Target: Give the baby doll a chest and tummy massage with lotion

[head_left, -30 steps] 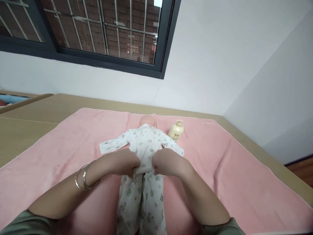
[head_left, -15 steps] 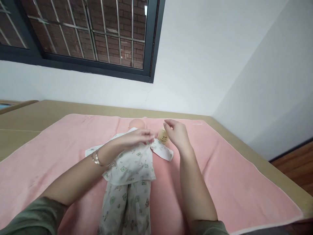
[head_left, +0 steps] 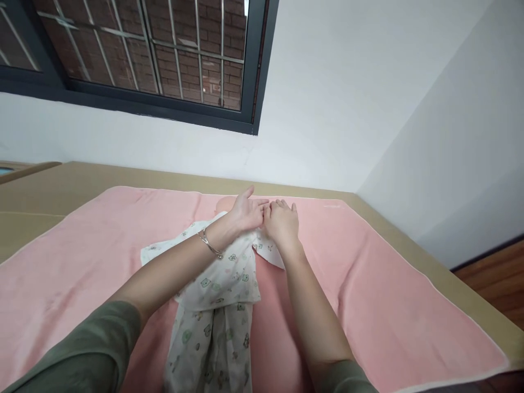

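A doll lies on its back, its bald head (head_left: 225, 204) partly hidden. It wears a white patterned top (head_left: 223, 281) and matching trousers (head_left: 210, 344). Over the doll's shoulder, my left hand (head_left: 248, 212) is turned palm up with its thumb and fingers spread. My right hand (head_left: 281, 219) meets the left fingertips, its back toward me and several fingers apart. The two hands touch above the doll's right-side sleeve (head_left: 268, 252). Whatever lies behind my right hand, including the small yellowish container seen earlier, is hidden.
A pink blanket (head_left: 380, 284) with some folds covers most of the wooden table (head_left: 90, 180). White walls (head_left: 327, 109) rise at the back and right. A dark-framed barred window (head_left: 164, 54) is at the upper left.
My left hand has turned palm up and moved slightly right and away from me. My right hand has moved left to meet it, now covering the yellowish container's place.
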Action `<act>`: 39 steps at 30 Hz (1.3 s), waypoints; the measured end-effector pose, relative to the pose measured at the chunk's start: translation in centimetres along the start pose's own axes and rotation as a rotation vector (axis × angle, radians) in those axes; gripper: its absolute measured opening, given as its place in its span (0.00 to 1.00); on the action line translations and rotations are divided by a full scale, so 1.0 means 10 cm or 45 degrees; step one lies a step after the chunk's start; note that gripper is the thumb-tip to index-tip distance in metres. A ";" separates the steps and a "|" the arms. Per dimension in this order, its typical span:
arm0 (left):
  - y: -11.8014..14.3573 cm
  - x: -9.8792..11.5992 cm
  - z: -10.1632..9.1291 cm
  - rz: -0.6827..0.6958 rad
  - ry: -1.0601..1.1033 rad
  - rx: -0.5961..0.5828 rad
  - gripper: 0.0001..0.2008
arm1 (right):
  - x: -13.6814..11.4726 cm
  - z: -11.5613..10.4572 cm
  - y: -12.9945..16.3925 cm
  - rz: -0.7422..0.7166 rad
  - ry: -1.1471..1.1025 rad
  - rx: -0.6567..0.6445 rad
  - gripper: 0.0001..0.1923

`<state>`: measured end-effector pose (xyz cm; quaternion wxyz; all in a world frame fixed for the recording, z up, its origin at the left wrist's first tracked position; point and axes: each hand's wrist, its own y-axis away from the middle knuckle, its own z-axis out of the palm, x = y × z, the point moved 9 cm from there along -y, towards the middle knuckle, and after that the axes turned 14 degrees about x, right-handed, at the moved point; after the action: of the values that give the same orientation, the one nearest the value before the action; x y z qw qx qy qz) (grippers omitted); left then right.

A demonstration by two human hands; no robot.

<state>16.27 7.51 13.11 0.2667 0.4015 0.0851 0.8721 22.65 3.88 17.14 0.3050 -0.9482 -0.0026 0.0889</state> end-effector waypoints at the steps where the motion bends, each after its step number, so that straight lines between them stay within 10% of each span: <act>1: 0.00 0.00 -0.02 -0.012 0.035 -0.006 0.36 | -0.02 0.00 -0.02 0.009 0.020 0.012 0.24; 15: 0.55 0.14 -0.46 0.031 0.266 -0.053 0.35 | -0.37 0.12 -0.21 0.100 0.084 -0.199 0.28; 24: 0.83 0.23 -0.63 0.044 0.212 -0.049 0.36 | -0.08 -0.10 -0.16 0.245 0.019 -0.247 0.22; 32: 1.29 0.42 -0.44 0.162 0.212 -0.225 0.34 | -1.16 -0.34 0.30 -0.138 -0.483 0.042 0.36; 39: 1.54 0.54 -0.56 0.381 -0.031 -0.047 0.36 | -1.61 -0.51 0.80 -0.358 -0.725 -0.038 0.40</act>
<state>3.13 -2.26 18.51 0.1421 0.4152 0.0049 0.8986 7.27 -6.54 19.21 0.2875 -0.8799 -0.2203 0.3076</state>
